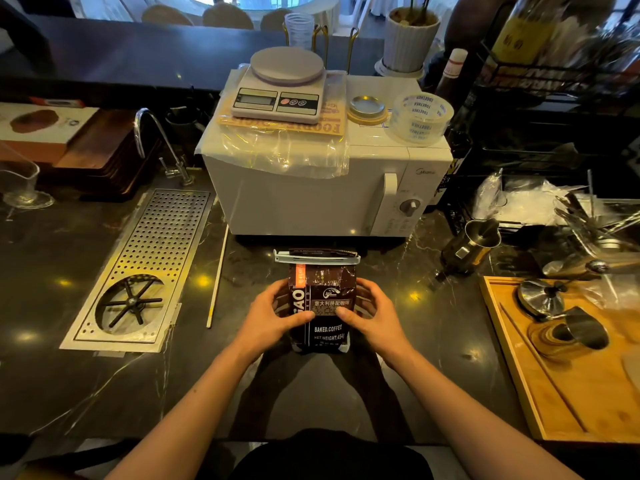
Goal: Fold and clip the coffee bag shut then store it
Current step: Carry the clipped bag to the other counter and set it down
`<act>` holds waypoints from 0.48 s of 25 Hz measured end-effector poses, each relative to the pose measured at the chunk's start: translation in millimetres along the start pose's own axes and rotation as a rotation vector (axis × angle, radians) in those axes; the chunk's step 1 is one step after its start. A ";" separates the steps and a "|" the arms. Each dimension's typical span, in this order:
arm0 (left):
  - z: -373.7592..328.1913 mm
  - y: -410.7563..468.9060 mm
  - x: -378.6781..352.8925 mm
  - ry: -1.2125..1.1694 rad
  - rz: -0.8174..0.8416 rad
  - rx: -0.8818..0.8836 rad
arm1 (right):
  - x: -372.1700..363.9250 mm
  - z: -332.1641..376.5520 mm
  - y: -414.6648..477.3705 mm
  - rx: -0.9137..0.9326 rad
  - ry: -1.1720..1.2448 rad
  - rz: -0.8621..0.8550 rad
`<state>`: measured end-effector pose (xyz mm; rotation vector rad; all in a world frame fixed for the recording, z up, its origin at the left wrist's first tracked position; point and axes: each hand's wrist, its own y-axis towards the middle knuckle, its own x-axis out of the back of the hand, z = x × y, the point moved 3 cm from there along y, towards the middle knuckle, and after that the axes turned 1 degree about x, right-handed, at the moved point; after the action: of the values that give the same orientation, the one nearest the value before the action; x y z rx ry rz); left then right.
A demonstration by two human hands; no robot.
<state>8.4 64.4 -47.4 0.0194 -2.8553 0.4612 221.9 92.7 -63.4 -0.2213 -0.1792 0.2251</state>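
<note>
We hold coffee bag [320, 306] between left hand [273, 315] and right hand [372, 315], both grips closed on it | bag just before microwave [325, 188], clip [317, 258] on | risk: loose squeeze lets slick bag slip during storing

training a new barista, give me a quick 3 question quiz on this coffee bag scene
1. True or false: the white clip is already clamped across the folded top of the coffee bag.
2. Which hands hold the bag? A) left only B) right only C) both
3. What sits on top of the microwave, nearest its left end?

Key
1. True: the clip spans the bag's folded top.
2. C: the left hand and right hand grip its two sides on the dark counter.
3. The kitchen scale, with a tape roll towards the right end.
</note>
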 end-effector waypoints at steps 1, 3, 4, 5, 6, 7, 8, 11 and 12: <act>-0.1 -0.9 -0.2 -0.004 -0.029 -0.005 | -0.8 0.8 -1.2 0.011 -0.008 -0.021; -1.3 -3.2 -0.3 -0.004 -0.072 -0.014 | -2.7 6.7 -3.0 0.033 -0.021 -0.060; -2.0 -4.4 -0.5 -0.003 -0.085 -0.021 | -3.1 9.5 -3.7 0.042 -0.028 -0.074; -3.1 -5.2 -0.5 -0.005 -0.091 -0.033 | -3.5 12.6 -4.4 0.050 -0.033 -0.084; -5.2 -5.7 -0.1 -0.003 -0.094 -0.047 | -3.8 16.2 -5.6 0.059 -0.032 -0.096; -8.9 -6.2 0.4 0.002 -0.094 -0.064 | -3.1 20.0 -7.0 0.071 -0.027 -0.114; -14.4 -6.2 0.6 0.008 -0.092 -0.083 | -1.4 24.4 -8.6 0.084 -0.016 -0.138; -36.7 -4.1 0.4 0.025 -0.094 -0.149 | 6.4 43.3 -12.5 0.131 0.028 -0.219; -46.0 -3.2 -1.2 0.032 -0.097 -0.172 | 11.0 49.8 -13.2 0.151 0.043 -0.244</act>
<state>20.8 75.7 -4.5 0.1173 -2.8366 0.1944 225.1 92.5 -10.8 -0.0528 -0.1443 -0.0088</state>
